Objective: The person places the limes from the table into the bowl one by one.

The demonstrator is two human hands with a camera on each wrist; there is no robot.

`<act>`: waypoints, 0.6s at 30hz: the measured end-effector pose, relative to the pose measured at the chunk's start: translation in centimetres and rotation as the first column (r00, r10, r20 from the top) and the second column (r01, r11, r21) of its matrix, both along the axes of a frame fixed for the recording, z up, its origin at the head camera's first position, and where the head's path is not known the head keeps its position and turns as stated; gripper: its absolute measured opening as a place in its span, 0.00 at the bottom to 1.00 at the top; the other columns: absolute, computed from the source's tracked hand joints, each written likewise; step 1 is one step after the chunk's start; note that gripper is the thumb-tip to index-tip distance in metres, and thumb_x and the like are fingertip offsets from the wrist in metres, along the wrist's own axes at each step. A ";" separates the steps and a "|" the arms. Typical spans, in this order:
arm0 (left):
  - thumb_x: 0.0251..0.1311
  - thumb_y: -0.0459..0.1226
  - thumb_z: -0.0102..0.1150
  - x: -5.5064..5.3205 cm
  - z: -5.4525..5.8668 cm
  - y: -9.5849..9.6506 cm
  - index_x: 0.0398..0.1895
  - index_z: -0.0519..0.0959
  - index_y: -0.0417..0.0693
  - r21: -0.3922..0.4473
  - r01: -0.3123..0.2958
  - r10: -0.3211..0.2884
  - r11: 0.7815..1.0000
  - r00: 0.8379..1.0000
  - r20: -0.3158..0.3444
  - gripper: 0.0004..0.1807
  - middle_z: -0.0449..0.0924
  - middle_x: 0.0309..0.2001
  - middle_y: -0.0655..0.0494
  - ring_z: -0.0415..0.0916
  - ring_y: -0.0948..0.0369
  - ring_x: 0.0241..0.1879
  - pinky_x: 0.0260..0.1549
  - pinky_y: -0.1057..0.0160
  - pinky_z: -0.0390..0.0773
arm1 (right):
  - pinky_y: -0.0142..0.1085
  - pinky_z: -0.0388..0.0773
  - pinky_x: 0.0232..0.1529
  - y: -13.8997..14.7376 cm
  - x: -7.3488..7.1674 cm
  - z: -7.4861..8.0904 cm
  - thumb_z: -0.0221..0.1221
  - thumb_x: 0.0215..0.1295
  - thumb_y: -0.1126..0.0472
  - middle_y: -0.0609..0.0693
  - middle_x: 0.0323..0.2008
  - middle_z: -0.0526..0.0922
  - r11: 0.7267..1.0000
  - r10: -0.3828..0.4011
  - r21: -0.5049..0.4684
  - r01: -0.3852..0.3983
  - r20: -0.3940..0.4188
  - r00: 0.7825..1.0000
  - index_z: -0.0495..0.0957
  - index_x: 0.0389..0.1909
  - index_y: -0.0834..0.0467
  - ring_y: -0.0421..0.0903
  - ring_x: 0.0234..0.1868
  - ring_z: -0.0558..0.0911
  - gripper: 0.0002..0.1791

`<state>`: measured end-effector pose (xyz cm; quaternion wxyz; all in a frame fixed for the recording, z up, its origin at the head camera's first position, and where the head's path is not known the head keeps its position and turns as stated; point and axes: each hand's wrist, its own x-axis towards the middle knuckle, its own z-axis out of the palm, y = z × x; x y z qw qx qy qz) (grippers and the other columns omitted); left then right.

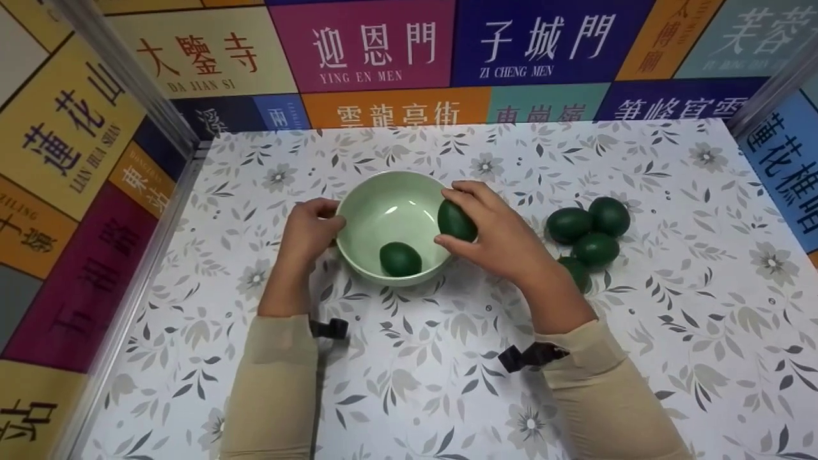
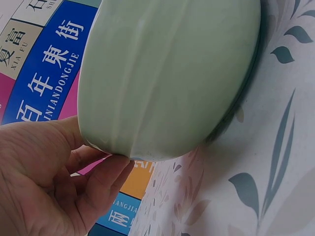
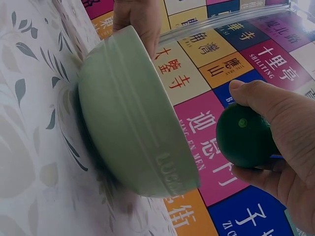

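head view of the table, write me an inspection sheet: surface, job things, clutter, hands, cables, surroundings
surface: white tabletop with grey leaf-and-flower print
job things: glossy pale green round bowl, one dark green oval fruit inside; four matching fruits clustered to its right
clutter: nothing seen
hands: left hand pinches the bowl's rim; right hand holds another dark green fruit at the bowl's right side
cables: nothing seen
surroundings: multicoloured panels with Chinese lettering behind the table and at both sides
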<state>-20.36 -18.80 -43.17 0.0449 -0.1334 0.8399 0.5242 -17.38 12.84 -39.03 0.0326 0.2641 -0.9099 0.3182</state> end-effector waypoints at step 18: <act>0.63 0.32 0.58 0.0 -0.1 0.0 0.58 0.83 0.42 0.021 -0.002 0.002 1.000 1.000 -0.026 0.20 0.79 0.49 0.47 0.80 0.57 0.41 0.35 0.64 0.86 | 0.53 0.75 0.68 -2.2 -0.1 -2.0 0.68 0.66 0.44 0.55 0.73 0.67 0.996 0.083 0.019 -0.083 -0.025 0.996 0.70 0.75 0.53 0.56 0.70 0.73 0.39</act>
